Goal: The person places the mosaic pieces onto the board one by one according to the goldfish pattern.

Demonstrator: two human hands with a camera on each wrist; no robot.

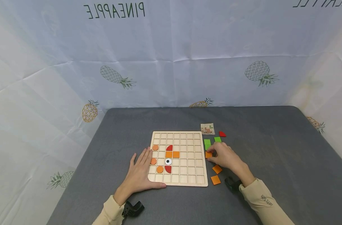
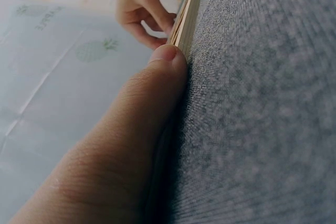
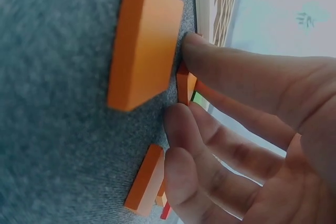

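A wooden grid board (image 1: pixel 191 162) lies on the grey table. My left hand (image 1: pixel 140 174) rests along its left side, fingers straight and spread, the thumb stretched along the front edge. Just off the board's right edge, my right hand (image 1: pixel 226 156) pinches an orange square tile (image 1: pixel 208 155) between thumb and fingers. In the right wrist view that tile (image 3: pixel 183 85) shows between the thumb tip and a fingertip, close over the cloth. On the board sit orange discs (image 1: pixel 160 169), two red quarter-circles (image 1: pixel 168 169), two orange squares (image 1: pixel 176 154) and a white eye disc (image 1: pixel 168 161).
Right of the board lie green squares (image 1: pixel 207 142), a red quarter-circle (image 1: pixel 222 134) and loose orange squares (image 1: pixel 215 180). A small pattern card (image 1: pixel 207 128) lies by the board's far right corner. A pineapple-print curtain (image 1: pixel 173 78) hangs behind the table (image 1: pixel 272 134).
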